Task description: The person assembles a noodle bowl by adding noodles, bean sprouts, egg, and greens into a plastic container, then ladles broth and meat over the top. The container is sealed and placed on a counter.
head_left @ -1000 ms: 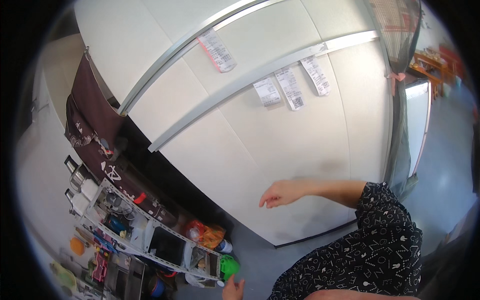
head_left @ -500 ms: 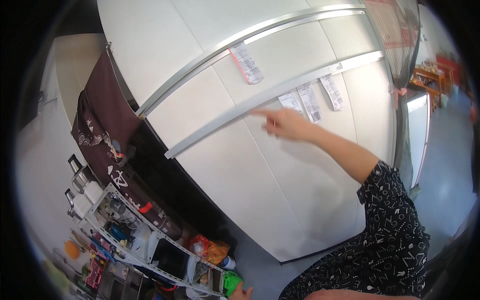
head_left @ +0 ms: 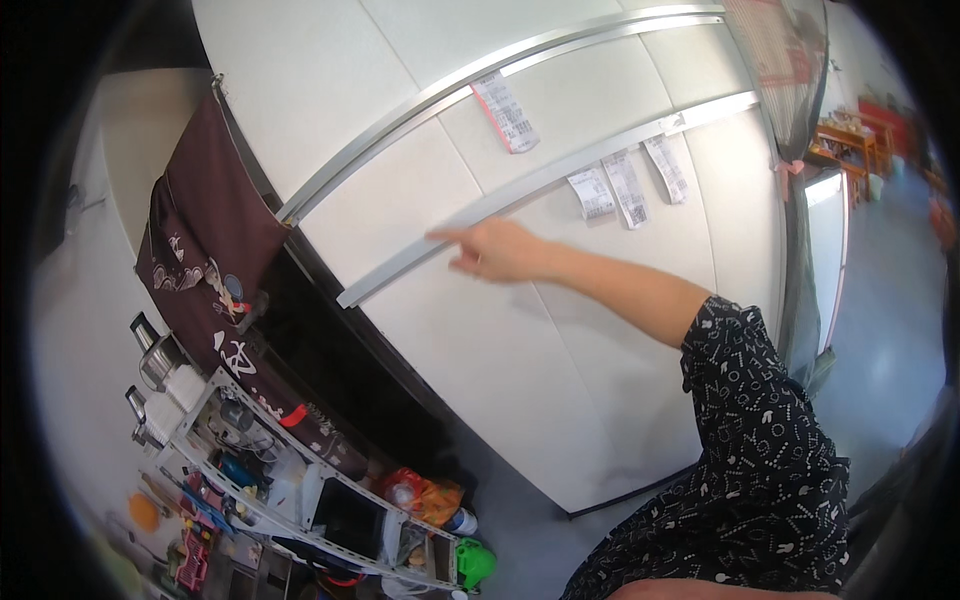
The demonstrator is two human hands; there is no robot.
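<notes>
My right hand point(head_left: 497, 250) reaches across to a metal rail point(head_left: 385, 274) on a white panelled wall point(head_left: 600, 330). Its index finger is stretched out along the rail, the other fingers loosely bent, and nothing shows in it. I cannot tell whether the fingertip touches the metal. Right of the hand, three printed paper slips hang from this rail: a short one point(head_left: 591, 194), a long one point(head_left: 625, 190) and a narrower one point(head_left: 666, 170). Another paper slip point(head_left: 505, 112), with a pinkish edge, hangs from the upper rail point(head_left: 400, 135). My left hand is out of view.
A dark maroon curtain point(head_left: 215, 190) hangs at a doorway on the left. Below it stands a cluttered metal shelf point(head_left: 300, 490), with a green container point(head_left: 474, 562) at its end. A tied mesh curtain point(head_left: 795, 110) borders the wall's right side, near a passage floor point(head_left: 880, 290).
My right hand has moved left along the lower rail, away from the slips. The left hand, partly visible at the bottom edge before, has left the view.
</notes>
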